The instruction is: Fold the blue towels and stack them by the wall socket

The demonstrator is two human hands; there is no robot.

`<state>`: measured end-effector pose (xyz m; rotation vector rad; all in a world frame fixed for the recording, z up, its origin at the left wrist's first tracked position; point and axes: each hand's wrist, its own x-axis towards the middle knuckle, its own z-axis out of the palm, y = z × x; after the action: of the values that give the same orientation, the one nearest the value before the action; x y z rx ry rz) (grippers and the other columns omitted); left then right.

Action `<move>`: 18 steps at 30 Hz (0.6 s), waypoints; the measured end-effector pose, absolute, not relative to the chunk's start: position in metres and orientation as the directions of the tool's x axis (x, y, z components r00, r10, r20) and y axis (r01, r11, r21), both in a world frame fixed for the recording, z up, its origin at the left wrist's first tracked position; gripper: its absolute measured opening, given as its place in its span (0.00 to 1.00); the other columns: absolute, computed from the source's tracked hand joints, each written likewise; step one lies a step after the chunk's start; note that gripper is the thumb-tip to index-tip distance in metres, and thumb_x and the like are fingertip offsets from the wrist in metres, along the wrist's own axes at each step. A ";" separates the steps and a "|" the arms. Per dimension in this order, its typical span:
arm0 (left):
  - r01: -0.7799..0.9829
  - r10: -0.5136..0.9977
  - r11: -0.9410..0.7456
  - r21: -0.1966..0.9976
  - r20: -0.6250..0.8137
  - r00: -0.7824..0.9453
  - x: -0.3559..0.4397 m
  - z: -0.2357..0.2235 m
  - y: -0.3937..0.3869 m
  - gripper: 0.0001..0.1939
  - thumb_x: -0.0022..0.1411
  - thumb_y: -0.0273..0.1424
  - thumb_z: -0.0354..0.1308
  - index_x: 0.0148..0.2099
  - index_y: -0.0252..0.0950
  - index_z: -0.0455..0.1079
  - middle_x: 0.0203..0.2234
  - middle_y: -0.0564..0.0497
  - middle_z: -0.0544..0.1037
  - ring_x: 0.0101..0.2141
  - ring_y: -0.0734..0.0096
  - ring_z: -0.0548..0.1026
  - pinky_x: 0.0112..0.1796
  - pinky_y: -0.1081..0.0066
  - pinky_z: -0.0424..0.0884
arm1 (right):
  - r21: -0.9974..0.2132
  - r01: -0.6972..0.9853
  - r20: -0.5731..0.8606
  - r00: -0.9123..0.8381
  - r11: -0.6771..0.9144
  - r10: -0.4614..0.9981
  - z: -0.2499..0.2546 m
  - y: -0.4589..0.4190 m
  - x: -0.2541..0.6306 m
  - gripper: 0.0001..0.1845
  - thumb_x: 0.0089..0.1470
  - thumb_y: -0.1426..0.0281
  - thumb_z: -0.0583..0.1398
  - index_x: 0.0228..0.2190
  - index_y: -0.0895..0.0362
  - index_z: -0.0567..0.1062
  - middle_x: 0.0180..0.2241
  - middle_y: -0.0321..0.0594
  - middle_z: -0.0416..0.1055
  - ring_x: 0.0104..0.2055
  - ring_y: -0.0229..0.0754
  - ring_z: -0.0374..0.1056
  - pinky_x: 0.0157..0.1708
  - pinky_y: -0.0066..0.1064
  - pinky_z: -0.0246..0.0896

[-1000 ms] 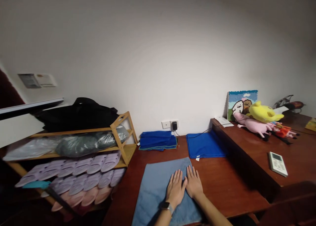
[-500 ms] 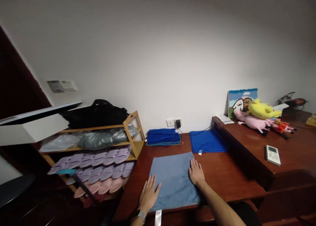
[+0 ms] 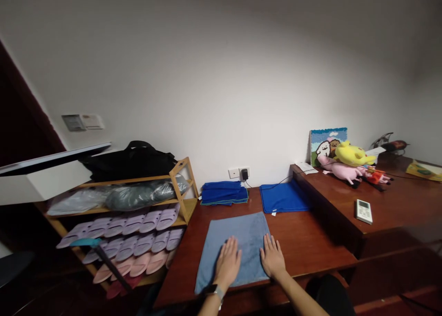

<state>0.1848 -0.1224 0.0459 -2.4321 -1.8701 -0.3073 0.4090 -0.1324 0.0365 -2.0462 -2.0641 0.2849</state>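
The light-blue towel (image 3: 238,242) is soft cloth with a matt, fuzzy pile. The worktop (image 3: 304,242) beneath it is reddish-brown wood with a glossy finish. The folded blue cloths (image 3: 224,192) and the flat blue cloth (image 3: 283,198) look matt. The shoe rack (image 3: 183,187) is smooth, pale wood, and the lilac slippers (image 3: 134,244) are matt moulded plastic. The remote control (image 3: 363,211) is smooth plastic, while the pink plush pig (image 3: 340,171) is soft fabric.

A home, slipper rack (image 3: 183,187) (bamboo), plush toys (image 3: 354,154)
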 end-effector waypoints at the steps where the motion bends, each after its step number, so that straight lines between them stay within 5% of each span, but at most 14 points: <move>1: 0.939 0.936 -0.327 0.104 0.172 0.307 0.208 0.046 -0.125 0.33 0.76 0.44 0.35 0.75 0.37 0.53 0.73 0.45 0.56 0.72 0.58 0.54 0.70 0.51 0.52 | -0.294 0.956 0.024 -0.010 0.017 1.000 0.037 -0.132 0.409 0.36 0.68 0.60 0.42 0.72 0.63 0.53 0.74 0.44 0.43 0.77 0.51 0.38 0.74 0.47 0.34; 7: 0.899 0.921 -0.390 0.201 0.056 0.387 0.259 0.040 -0.143 0.36 0.76 0.49 0.31 0.76 0.38 0.53 0.74 0.45 0.55 0.73 0.56 0.52 0.71 0.49 0.52 | -0.286 0.957 0.036 -0.036 0.045 0.999 0.036 -0.134 0.411 0.36 0.68 0.62 0.41 0.72 0.62 0.53 0.74 0.42 0.44 0.77 0.52 0.38 0.74 0.49 0.35; 18: 0.997 0.997 -0.047 0.065 0.069 0.042 0.047 0.027 -0.171 0.37 0.74 0.49 0.37 0.76 0.34 0.50 0.74 0.45 0.51 0.73 0.58 0.51 0.71 0.51 0.51 | -0.279 0.960 0.013 -0.008 0.012 1.000 0.041 -0.136 0.409 0.36 0.68 0.61 0.41 0.72 0.62 0.51 0.75 0.43 0.42 0.77 0.51 0.38 0.74 0.49 0.33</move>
<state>0.0466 -0.1708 0.0269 -2.2676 -2.1682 -0.1492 0.4085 -0.1360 0.0407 -2.0542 -2.0751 0.2825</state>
